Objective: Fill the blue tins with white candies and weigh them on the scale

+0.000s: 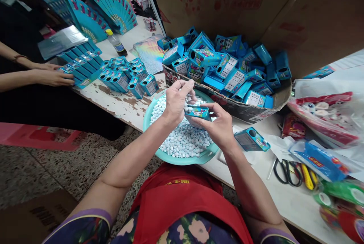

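Note:
My right hand [220, 124] holds a small blue candy box [198, 112] over a turquoise basin [148, 121]. Its printed side reads "Caramelo Macizo". My left hand [178, 100] is curled at the box's left end, with a few white candies at its fingers. Part of that grip is hidden behind the thumb and palm. Small white candies [184, 141] fill the basin below both hands. Another blue box [252, 139] lies on the table just right of my right wrist.
A carton [233, 111] heaped with blue boxes stands behind the basin. At left, a co-worker's hands [54, 75] touch rows of boxes, near grouped boxes [125, 77] and a bottle [116, 43]. Scissors [287, 172], a yellow cutter [309, 177] and tape rolls [344, 193] lie at right.

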A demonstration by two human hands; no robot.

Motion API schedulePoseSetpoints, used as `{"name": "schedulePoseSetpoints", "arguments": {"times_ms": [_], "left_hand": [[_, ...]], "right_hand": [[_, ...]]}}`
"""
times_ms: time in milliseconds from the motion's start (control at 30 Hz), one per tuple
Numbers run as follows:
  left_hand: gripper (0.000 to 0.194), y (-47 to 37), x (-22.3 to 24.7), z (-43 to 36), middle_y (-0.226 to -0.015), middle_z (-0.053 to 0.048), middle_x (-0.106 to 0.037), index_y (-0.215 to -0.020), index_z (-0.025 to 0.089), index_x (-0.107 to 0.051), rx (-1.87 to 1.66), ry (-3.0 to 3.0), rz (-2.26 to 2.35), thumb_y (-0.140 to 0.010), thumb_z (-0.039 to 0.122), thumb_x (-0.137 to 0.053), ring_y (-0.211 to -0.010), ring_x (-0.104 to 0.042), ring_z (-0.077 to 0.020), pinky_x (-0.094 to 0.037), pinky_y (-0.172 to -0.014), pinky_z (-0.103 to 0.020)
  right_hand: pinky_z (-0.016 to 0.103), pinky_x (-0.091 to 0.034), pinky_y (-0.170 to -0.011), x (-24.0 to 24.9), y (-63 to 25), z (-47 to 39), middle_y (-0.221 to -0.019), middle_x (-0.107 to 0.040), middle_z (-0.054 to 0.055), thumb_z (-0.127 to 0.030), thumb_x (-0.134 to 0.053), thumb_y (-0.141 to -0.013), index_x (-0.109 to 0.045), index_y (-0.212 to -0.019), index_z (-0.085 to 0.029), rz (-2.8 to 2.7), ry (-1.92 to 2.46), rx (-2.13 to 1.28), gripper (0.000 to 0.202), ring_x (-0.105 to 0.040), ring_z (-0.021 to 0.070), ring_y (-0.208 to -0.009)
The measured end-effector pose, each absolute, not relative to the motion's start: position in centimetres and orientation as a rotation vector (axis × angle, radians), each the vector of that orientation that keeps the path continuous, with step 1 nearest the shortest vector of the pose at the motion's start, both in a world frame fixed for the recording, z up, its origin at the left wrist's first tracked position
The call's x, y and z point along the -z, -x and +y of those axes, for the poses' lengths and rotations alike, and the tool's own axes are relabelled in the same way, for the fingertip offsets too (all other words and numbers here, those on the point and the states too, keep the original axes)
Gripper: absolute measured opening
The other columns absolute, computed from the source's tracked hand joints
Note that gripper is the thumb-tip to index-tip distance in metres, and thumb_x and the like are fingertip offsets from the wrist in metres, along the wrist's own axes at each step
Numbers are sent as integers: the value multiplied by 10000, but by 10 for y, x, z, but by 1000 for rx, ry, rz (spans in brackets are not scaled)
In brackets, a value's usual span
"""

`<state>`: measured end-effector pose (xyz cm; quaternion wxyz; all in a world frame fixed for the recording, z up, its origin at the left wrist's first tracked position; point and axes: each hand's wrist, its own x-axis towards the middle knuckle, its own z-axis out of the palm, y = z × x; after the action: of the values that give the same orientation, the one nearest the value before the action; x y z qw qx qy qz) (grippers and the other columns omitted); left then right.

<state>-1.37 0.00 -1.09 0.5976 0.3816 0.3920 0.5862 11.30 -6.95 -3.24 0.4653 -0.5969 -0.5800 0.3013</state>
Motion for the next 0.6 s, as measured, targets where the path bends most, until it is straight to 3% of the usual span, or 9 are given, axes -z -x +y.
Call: {"name": "schedulePoseSetpoints", "arguments": {"times_ms": [333,600], "left_hand": [[226,14,15,0,-568,45,-563,-753,198,-590,-1382,-920,900,-774,339,-766,-499,-554,-80,-452,-515,-197],[244,13,1,-2,-548,63,-504,-733,202,-573,-1425,-951,896,-763,325,-782,-411,-434,-51,-320,-393,-196]], "right_hand": [[362,-504,-806,35,-111,-68,-946,-740,30,-431,-854,-656,-718,-992,-236,-1390,1461,-757,412,-662,223,-863],[366,-517,-829,28,-109,-74,-972,-742,21,-403,-862,-664,-715,-1019,-253,-1368,1413,-708,412,-672,225,-891]]}}
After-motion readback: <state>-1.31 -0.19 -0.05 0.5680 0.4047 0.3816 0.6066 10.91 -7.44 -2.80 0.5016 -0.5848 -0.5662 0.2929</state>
